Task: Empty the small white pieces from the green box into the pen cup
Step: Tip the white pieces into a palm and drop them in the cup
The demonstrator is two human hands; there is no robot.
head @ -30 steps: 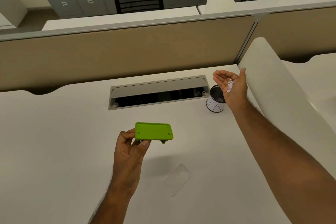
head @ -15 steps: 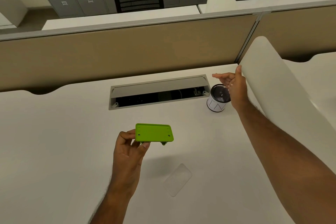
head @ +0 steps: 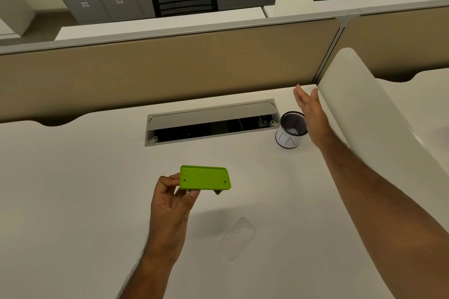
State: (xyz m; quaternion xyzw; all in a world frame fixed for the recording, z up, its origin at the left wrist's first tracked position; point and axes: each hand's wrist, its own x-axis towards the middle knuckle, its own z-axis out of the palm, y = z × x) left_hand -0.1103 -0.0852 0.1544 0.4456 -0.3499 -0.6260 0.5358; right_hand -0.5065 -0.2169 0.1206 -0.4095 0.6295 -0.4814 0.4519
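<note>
Two hands work well apart over the white desk (head: 73,201). The left hand (head: 170,204) pinches the green box (head: 205,177) by its left end, thumb and fingers closed on it, holding it roughly level above the desk with its flat holed face toward the camera; whether anything is left inside cannot be told from this angle. The right hand (head: 312,114) hangs just beside and above the rim of the pen cup (head: 290,130), fingers stretched out and spread, palm turned toward the cup and gripping nothing. A small heap of white pieces (head: 292,130) shows at the bottom of the mesh cup, which stands upright near the right end of the open cable tray (head: 211,124) and close to the white side divider (head: 364,116). A clear flat lid (head: 237,241) lies on the desk, nearer than the box.

My reading is that the tipping step is at its close. To finish it well, the palm should stay directly over the cup mouth while it turns fully down, with a light shake or a brush of the thumb across the fingers so that no piece clings. The cup is light and narrow, so the hand should keep off its rim. After that, the box deserves a look inside for stragglers, and the desk around the cup a glance for strays
</note>
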